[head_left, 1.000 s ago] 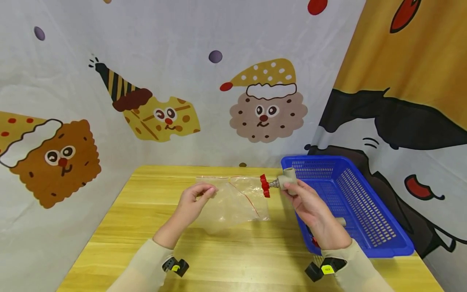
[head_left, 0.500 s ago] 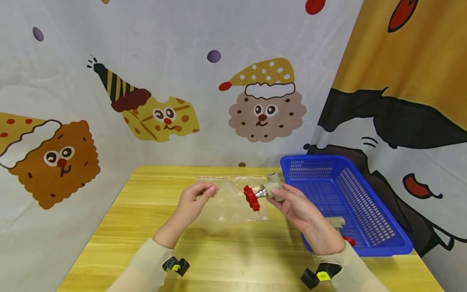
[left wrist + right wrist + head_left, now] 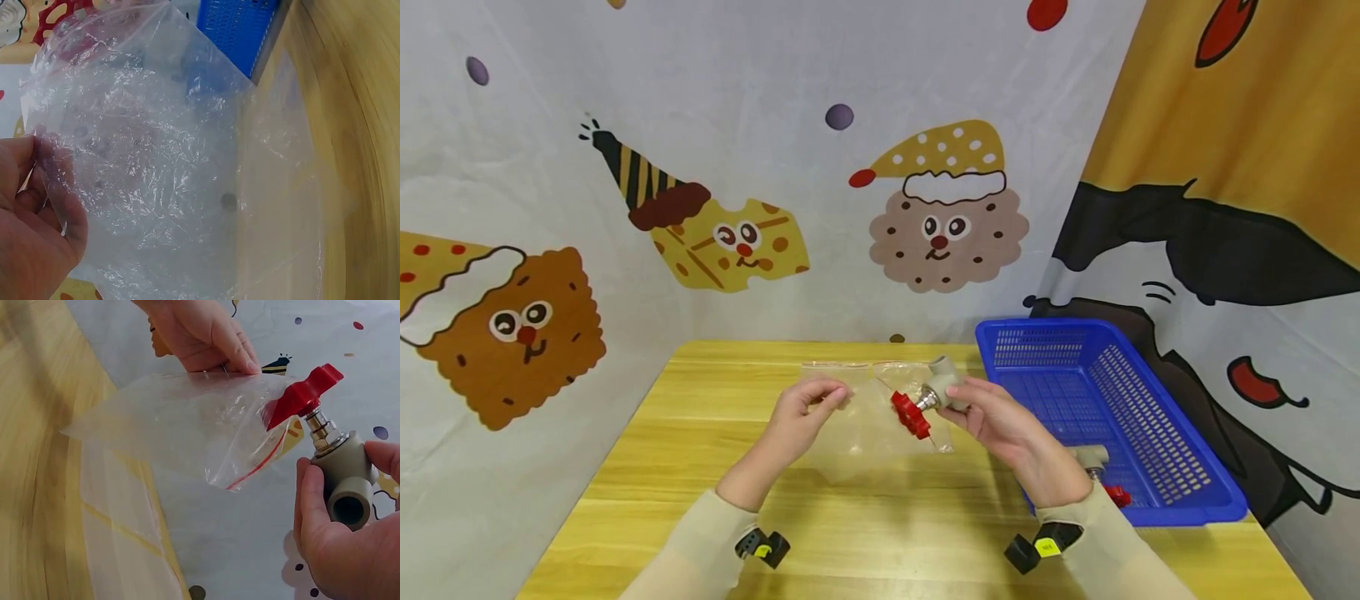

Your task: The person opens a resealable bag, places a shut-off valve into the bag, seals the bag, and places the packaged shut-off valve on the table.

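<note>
In the head view my left hand [image 3: 805,417] pinches the edge of a clear zip-lock bag [image 3: 861,433] between thumb and fingers. The bag's mouth, with its red seal line, faces right; the left wrist view shows its crinkled film [image 3: 144,150]. My right hand [image 3: 1007,421] grips a grey plastic pipe valve [image 3: 943,387] by its body. The valve's red handwheel [image 3: 911,415] points left and down toward the bag. In the right wrist view the handwheel [image 3: 306,394] overlaps the bag's mouth, its left end seen through the film. How deep it sits inside I cannot tell.
A blue perforated basket [image 3: 1157,417] stands on the right of the wooden table [image 3: 880,550]. Another grey valve with a red handwheel [image 3: 1117,496] lies in it, partly behind my right forearm. Another clear bag [image 3: 119,519] lies flat on the table. A cartoon-printed curtain [image 3: 760,83] hangs behind.
My right hand has brought the valve left from beside the basket to the bag's mouth, tilting the handwheel downward. My left hand has stayed almost still, holding the bag.
</note>
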`<state>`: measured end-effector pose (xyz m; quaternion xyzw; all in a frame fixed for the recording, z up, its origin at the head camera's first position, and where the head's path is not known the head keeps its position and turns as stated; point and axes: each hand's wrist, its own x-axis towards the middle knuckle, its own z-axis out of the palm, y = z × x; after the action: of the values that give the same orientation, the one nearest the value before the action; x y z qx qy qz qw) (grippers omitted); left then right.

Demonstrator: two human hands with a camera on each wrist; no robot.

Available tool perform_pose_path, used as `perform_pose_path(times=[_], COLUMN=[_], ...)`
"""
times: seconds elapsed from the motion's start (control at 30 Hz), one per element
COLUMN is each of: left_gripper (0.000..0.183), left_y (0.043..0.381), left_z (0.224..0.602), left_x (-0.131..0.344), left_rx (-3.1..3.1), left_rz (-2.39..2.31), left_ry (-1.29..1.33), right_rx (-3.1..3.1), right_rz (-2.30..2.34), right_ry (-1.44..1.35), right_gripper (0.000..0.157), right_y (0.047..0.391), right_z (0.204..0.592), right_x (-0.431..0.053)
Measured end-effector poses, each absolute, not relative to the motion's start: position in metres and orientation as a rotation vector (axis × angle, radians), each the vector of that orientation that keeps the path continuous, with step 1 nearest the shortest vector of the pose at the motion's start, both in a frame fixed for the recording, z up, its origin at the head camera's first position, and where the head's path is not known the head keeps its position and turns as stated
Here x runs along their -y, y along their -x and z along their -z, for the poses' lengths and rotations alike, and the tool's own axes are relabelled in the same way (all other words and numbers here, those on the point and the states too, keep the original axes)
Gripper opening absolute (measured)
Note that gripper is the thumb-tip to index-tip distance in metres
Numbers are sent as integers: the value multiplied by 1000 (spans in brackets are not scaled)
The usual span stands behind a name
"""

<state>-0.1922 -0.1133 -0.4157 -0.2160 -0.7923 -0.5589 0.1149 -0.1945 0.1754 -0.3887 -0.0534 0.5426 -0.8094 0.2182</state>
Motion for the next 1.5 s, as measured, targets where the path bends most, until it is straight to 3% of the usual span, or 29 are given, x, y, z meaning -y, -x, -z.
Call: perform_pose_path(times=[0.23, 0.63, 1.1, 1.5], left_gripper=[16, 17, 14, 15], left_y=[191, 188, 189, 191], left_z=[414, 411, 411, 415], left_x=[110, 111, 109, 104], left_rx=[2359, 2365, 2381, 2370], left_rz=[1651, 1619, 1654, 1664], left_ry=[643, 705, 663, 709], right_rx=[-1510, -1641, -1610, -1669], right_rz=[2254, 2321, 2201, 2188], right_ry=[175, 149, 196, 107], right_gripper=[28, 66, 53, 58], right_y=[195, 197, 194, 189], right_z=[390, 393, 403, 405], right_x=[-168, -165, -158, -149])
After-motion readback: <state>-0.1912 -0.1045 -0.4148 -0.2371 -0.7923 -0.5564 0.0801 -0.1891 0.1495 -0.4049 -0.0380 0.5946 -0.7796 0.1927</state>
